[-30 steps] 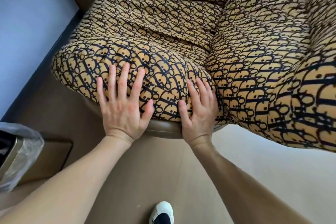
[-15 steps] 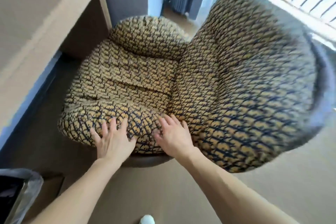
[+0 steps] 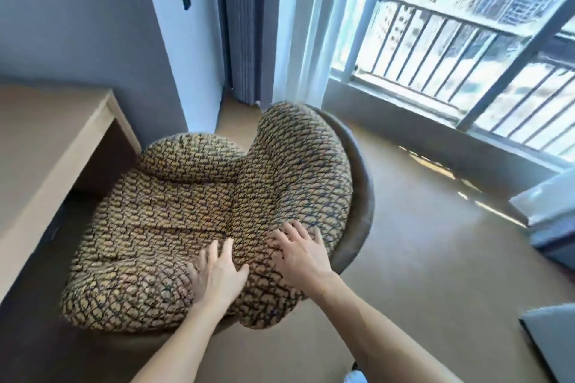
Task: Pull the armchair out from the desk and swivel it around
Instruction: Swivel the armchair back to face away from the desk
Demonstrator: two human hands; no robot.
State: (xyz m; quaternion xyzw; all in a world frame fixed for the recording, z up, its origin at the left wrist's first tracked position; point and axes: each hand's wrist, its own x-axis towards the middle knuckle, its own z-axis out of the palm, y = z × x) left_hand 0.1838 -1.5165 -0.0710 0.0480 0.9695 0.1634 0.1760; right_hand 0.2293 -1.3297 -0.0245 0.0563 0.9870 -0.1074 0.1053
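The armchair (image 3: 199, 221), padded in tan fabric with a dark repeating pattern, stood on the beige floor (image 3: 420, 258) with its left side just beside the open end of the desk (image 3: 46, 146), its front edge nearest the camera and partly in the desk's shadow. The left hand (image 3: 217, 274) lay flat on the near cushion with fingers spread, not curled around anything. The right hand (image 3: 298, 255) pressed palm-down on the lower part of the backrest cushion, fingers likewise splayed and gripping nothing. Both bare forearms reached in from the bottom of the view. A brown shell (image 3: 361, 196) wrapped the back of the seat on the right. Behind the chair stood a pale wall pillar (image 3: 183, 56) with a small dark plate on it, then a grey pleated curtain (image 3: 242, 25) and a sheer white one (image 3: 301, 25). To the right, a large window (image 3: 466, 40) with a railing looked out on buildings. A pale blurred object (image 3: 547, 205) sat at the right edge, and a grey flat item (image 3: 553, 339) lay in the lower right corner.
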